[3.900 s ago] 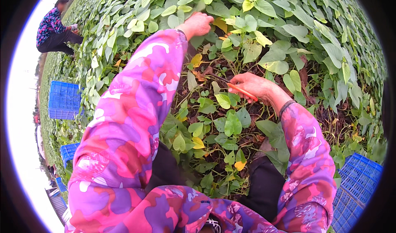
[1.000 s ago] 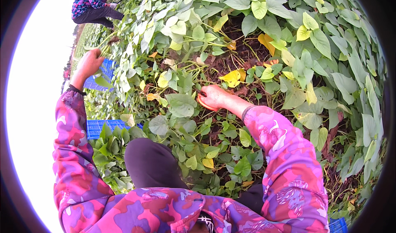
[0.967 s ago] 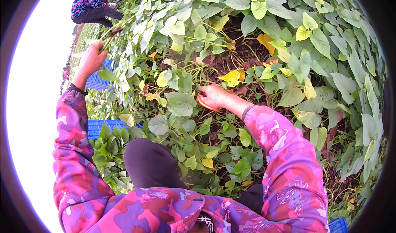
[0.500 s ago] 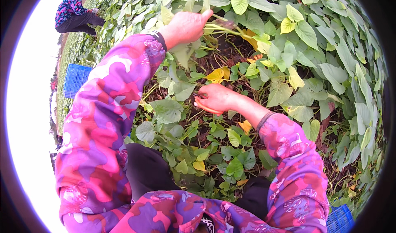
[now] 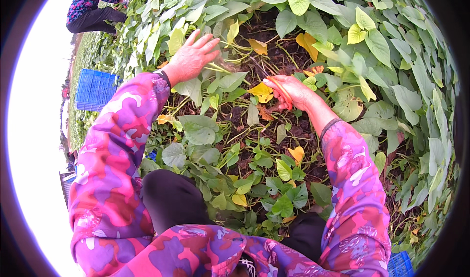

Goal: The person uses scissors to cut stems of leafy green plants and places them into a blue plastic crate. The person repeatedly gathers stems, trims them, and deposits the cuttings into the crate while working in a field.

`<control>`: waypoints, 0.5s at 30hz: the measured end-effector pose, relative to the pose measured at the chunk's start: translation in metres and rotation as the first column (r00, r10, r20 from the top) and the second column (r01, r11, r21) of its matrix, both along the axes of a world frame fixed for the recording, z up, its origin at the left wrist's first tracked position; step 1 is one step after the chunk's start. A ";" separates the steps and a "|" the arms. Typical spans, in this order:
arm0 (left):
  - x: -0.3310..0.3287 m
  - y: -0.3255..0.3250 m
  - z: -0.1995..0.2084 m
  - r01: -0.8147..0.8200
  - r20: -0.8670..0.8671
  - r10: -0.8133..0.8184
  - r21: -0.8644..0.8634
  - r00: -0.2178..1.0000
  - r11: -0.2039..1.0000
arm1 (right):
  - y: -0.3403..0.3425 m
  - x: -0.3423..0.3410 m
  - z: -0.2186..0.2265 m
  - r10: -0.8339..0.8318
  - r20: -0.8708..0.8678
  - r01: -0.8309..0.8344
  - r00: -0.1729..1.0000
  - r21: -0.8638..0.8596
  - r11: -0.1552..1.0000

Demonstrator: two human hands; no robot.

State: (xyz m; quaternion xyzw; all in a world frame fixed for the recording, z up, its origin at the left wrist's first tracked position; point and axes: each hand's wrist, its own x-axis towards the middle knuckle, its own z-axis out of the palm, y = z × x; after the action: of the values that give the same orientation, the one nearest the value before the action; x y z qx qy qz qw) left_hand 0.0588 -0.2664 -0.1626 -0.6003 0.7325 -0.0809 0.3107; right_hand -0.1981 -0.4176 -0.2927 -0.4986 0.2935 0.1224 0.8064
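My right hand [image 5: 293, 92] is closed around scissors with an orange handle [image 5: 281, 91]. Their dark blades point up and left, over bare brown soil among the vines. To the left, my left hand [image 5: 192, 59] is held over the leafy vines with its fingers stretched apart and nothing gripped. Beside its fingertips lie pale green vine stems [image 5: 215, 67], partly smeared by motion. A yellow leaf [image 5: 262, 93] lies just left of the scissors. Broad heart-shaped green leaves [image 5: 199, 129] grow below my left hand.
Dense green vines [image 5: 401, 96] cover the right side and the far ground. A blue crate [image 5: 95, 90] stands at the left, and another blue crate [image 5: 400, 264] shows at the lower right. A person [image 5: 95, 10] in a patterned top bends over the plants at the far left.
My left hand has let go of the leafy stems it held and moved left and nearer, its fingers spreading. My right hand has moved right and farther away with the scissors.
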 end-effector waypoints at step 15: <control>-0.008 0.035 -0.021 -0.359 -0.146 0.347 -0.065 0.926 0.931 | -0.001 0.017 0.016 0.084 -0.018 -0.086 0.996 -0.195 0.977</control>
State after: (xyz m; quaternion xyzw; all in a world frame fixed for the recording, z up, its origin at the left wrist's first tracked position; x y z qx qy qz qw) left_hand 0.0505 -0.2315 -0.1838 -0.7400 0.6268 -0.0166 0.2434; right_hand -0.1814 -0.4182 -0.2763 -0.5871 0.2863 0.1295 0.7460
